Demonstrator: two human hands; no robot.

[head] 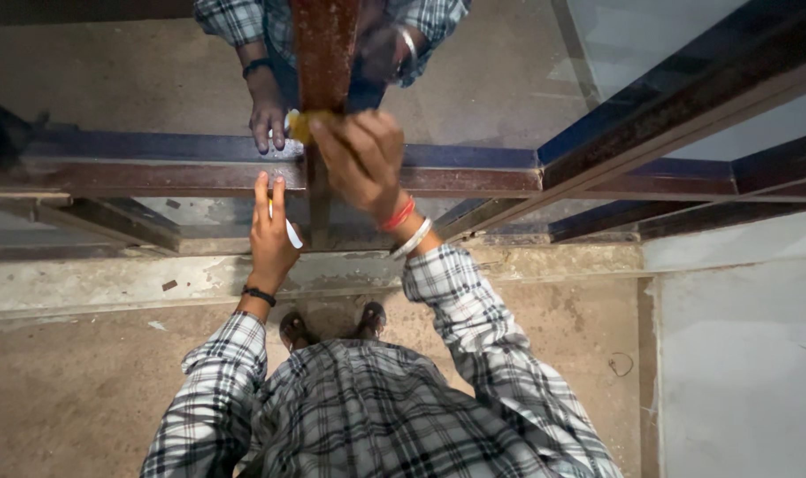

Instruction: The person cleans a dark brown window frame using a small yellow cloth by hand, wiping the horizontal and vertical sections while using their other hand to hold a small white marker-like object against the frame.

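Observation:
My right hand (363, 159) is closed on a small yellow pad (300, 125) and presses it against a rusty vertical frame bar (323, 53). My left hand (270, 235) rests with fingers stretched up against the glass pane, just below the horizontal frame bar (474, 177). A small white object (293, 234) sticks out from under its fingers. The glass above mirrors both hands and my checked sleeves; the mirrored left hand (266, 106) shows fingers pointing down.
Dark metal frame rails (686, 97) run off to the upper right. A concrete sill (111, 283) lies below the frame. My sandalled feet (332, 326) stand on a rough brown floor (67, 389). A pale wall panel (739, 354) is at the right.

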